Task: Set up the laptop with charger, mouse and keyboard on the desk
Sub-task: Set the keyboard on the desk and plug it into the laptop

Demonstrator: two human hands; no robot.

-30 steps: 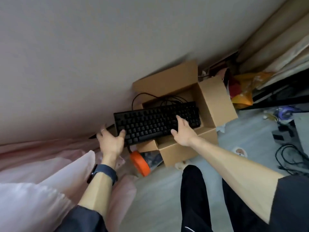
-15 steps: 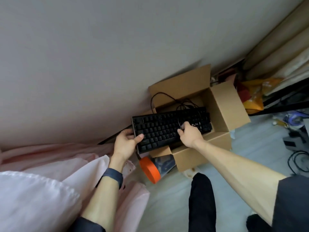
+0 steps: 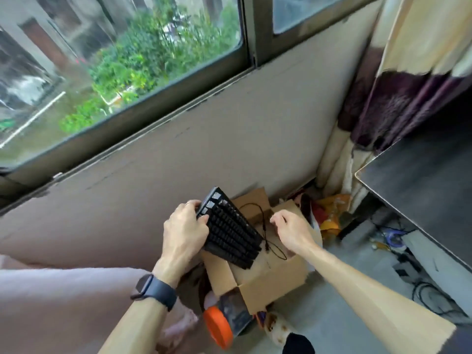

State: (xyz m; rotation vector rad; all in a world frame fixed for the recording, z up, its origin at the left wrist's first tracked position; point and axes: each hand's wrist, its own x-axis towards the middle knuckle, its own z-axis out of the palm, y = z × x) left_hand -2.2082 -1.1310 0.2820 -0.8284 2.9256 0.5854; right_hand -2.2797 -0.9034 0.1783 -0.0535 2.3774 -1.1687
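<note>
Wristband [image 3: 155, 290] on the left forearm, nearest the camera, with pink bedding [image 3: 63, 302] to its left. Orange-lidded container [image 3: 218, 328] lies on its side at the near corner of the open cardboard box [image 3: 268, 284] on the floor.

Black keyboard [image 3: 231, 233] is over the box, tilted, far end raised toward the wall [image 3: 229, 136], near end over the box opening. Left hand [image 3: 185, 233] is clamped on its left edge, thumb on the keys, fingers wrapped round the back.

Keyboard cable [image 3: 265, 236] loops down on the right side. Right hand [image 3: 291, 232] is just beside the cable, fingers curled down. Can't tell whether it pinches the cable. Hands are apart, keyboard between them.

Right of the box: loose wires [image 3: 434, 300] on the floor under the dark counter [image 3: 421, 187]. Farthest back: window [image 3: 115, 60] and curtain [image 3: 408, 72].
</note>
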